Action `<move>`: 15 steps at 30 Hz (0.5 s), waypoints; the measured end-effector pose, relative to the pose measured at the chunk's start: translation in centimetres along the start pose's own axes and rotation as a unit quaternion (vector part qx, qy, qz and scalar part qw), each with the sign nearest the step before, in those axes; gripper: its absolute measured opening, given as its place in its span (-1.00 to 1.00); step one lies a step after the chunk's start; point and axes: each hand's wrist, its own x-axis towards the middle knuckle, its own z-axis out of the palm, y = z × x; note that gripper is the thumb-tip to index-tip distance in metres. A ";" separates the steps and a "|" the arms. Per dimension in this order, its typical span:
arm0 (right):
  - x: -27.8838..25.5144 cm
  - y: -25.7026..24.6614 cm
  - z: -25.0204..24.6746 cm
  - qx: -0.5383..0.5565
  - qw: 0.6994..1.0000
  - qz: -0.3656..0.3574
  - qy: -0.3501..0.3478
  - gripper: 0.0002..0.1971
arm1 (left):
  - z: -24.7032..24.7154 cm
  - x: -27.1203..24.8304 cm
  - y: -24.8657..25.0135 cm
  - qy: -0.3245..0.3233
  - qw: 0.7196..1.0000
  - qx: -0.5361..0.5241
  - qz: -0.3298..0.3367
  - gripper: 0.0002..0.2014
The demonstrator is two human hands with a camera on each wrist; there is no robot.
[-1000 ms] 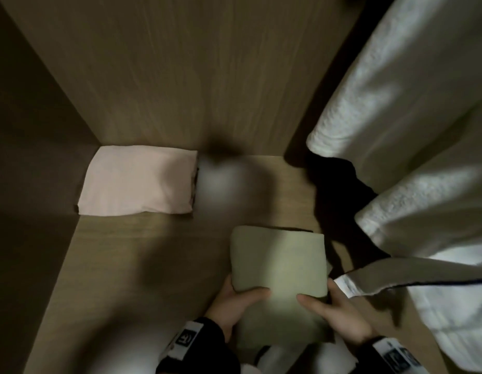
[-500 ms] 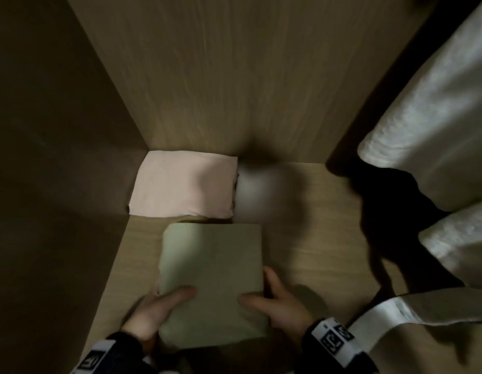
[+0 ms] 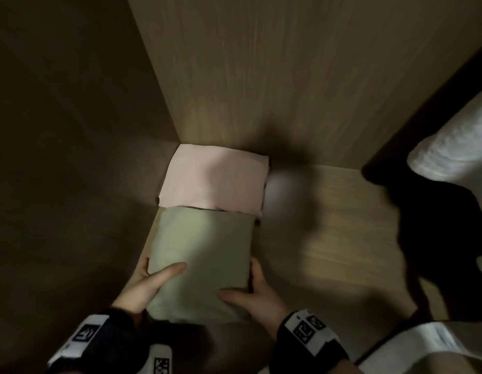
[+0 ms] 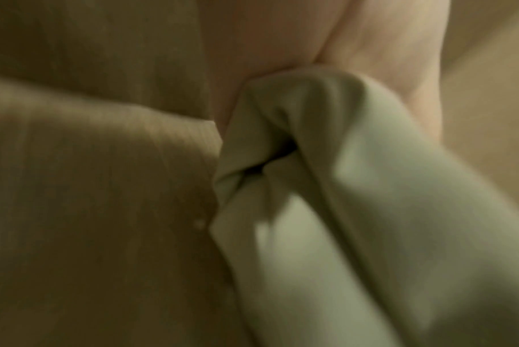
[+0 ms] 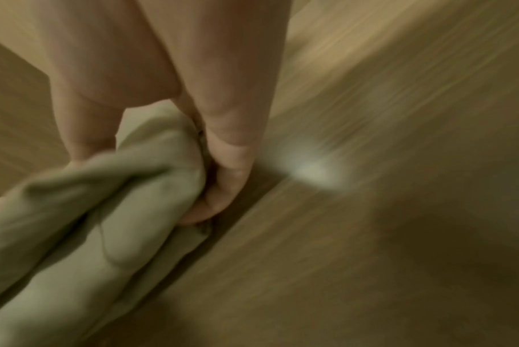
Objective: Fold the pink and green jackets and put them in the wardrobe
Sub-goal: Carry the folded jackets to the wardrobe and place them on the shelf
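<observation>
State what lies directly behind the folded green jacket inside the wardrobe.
The folded pink jacket lies behind the green jacket, in the wardrobe's back left corner; whether their edges touch is unclear.

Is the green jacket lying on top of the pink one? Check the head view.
No: the green jacket lies in front of the pink jacket, their edges meeting, on the wardrobe floor.

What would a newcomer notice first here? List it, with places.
The folded green jacket at the centre, gripped at its near corners by the left hand and right hand, on the wardrobe floor. Behind it, touching its far edge, the folded pink jacket lies in the back left corner. White garments hang at the right.
</observation>
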 end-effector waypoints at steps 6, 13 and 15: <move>0.5 -0.5 0.0 0.008 1.000 -0.019 -0.003 -0.18 | 0.1 -0.7 1.0 -0.084 0.996 -0.008 0.028 -0.21; 1.0 -2.4 -2.3 0.065 0.997 -0.041 0.026 -0.07 | 1.0 -0.4 2.7 -0.126 0.988 0.052 0.078 -0.38; 1.2 -2.8 -3.1 0.076 0.995 -0.042 0.055 0.08 | 0.9 -0.2 3.2 -0.143 0.982 0.091 0.082 -0.32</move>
